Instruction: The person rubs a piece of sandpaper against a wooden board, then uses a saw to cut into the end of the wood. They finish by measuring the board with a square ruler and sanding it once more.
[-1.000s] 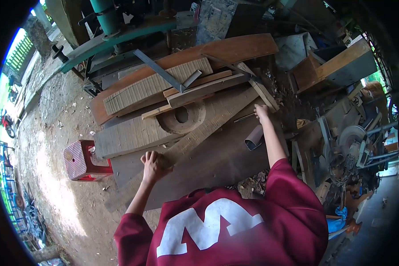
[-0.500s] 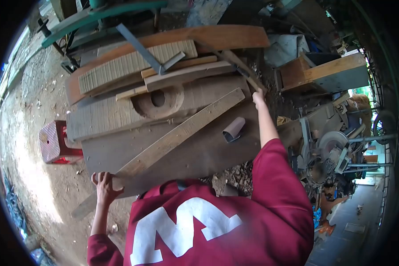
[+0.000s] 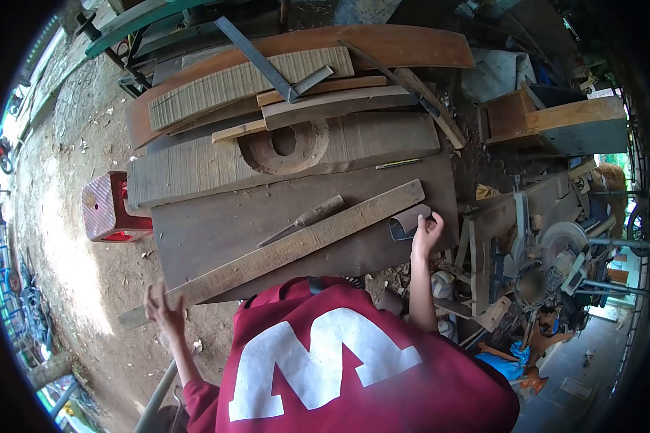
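Observation:
A long narrow wooden plank (image 3: pixel 303 242) lies slantwise across the dark worktop, its left end sticking out past the edge. Beside that end is my left hand (image 3: pixel 166 312), fingers spread and holding nothing. My right hand (image 3: pixel 427 234) has its thumb and fingers closed on a curled piece of sandpaper (image 3: pixel 406 223), near the plank's right end. Behind the plank rests a chisel (image 3: pixel 314 213) with a wooden handle. A pencil (image 3: pixel 398 164) lies farther back, in front of a thick wooden slab (image 3: pixel 195 164) with a round hollow.
At the back, a metal square (image 3: pixel 256 61) rests on stacked boards (image 3: pixel 404 43). A red stool (image 3: pixel 108 209) stands left of the worktop (image 3: pixel 202 238). To the right are a wooden box (image 3: pixel 556 119) and a cluttered heap with a circular blade (image 3: pixel 563 242).
The plank has shifted nearer to me, uncovering the chisel and pencil. My right hand has left its far end and taken the sandpaper. My left hand has opened off the plank.

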A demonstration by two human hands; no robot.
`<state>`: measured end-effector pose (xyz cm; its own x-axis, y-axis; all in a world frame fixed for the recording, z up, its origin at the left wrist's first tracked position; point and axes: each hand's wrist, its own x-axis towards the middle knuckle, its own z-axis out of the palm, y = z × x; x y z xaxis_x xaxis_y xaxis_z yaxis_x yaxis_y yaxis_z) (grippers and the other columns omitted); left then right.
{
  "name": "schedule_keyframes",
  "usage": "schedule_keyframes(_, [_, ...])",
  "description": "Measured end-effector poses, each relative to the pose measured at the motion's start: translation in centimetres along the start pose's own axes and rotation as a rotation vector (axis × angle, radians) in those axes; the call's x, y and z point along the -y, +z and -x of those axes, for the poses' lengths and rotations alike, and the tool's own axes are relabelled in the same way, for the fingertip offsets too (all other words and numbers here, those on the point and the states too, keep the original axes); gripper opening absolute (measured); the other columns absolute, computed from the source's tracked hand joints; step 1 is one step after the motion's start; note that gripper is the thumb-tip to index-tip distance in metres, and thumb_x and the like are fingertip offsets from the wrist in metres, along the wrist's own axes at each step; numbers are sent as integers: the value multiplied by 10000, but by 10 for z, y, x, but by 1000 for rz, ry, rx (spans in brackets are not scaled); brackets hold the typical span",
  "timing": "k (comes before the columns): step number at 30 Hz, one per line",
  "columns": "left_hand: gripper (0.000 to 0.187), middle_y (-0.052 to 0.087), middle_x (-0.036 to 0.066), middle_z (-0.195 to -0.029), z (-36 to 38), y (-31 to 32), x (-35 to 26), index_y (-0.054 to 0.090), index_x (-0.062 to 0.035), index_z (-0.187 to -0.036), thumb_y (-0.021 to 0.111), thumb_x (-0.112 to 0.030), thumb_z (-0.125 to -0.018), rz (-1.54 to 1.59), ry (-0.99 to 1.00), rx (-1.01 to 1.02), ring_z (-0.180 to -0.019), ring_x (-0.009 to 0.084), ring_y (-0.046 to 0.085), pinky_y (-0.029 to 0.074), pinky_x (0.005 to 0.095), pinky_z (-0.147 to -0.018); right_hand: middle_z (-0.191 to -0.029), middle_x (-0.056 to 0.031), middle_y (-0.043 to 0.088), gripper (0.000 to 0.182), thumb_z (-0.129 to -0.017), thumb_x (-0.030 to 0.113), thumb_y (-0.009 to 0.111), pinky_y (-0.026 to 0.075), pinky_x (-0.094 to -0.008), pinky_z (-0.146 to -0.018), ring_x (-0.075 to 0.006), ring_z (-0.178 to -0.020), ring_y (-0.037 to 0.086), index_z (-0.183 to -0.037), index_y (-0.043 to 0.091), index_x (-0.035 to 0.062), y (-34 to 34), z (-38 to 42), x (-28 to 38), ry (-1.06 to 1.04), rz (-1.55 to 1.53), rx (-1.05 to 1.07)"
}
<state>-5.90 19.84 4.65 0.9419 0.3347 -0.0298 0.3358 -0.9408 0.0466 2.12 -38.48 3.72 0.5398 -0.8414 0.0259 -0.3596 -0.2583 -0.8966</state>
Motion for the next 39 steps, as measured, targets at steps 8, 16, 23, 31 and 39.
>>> schedule_keyframes(8, [703,494,193,-1172,-14,70,196,420,-26,-1236,518,-545,-771,427,-980,-241,-1122,299,432,355,382,-922,-778,-44,530,464,-764,280,647,370,-213,-441,-80,-580,466,-1072,452,-8,-16,18,-3,441,0,130])
schedule_keyframes(16, [807,365,215,-1260,-38,90,287,360,57,-1228,476,-587,-755,631,-1138,122,-1172,307,350,270,383,-959,-815,-78,600,352,-764,276,651,444,-257,-639,-125,-709,548,-907,563,-34,10,21,-5,247,-24,189])
schedule_keyframes(23, [876,238,201,-1369,-77,144,269,257,35,-1304,401,-638,-762,732,-1117,276,-1263,328,226,169,452,-1019,-1164,-244,432,690,-680,352,711,359,-375,-882,-341,-1054,439,-1139,427,-78,29,17,-23,-225,46,170])
schedule_keyframes(31, [882,322,164,-1329,-12,87,281,312,-16,-1295,445,-668,-717,866,-1194,206,-1186,307,327,290,456,-937,-936,-120,587,428,-746,325,666,410,-325,-791,-201,-857,549,-946,552,-35,4,16,-6,-265,361,522])
schedule_keyframes(39, [901,352,183,-1304,-17,76,229,267,-44,-1317,692,-482,-654,699,-1354,-202,-1156,302,401,422,403,-857,-944,-153,588,409,-826,334,569,416,-339,-757,-246,-855,555,-962,541,-51,21,-4,-27,-367,395,527])
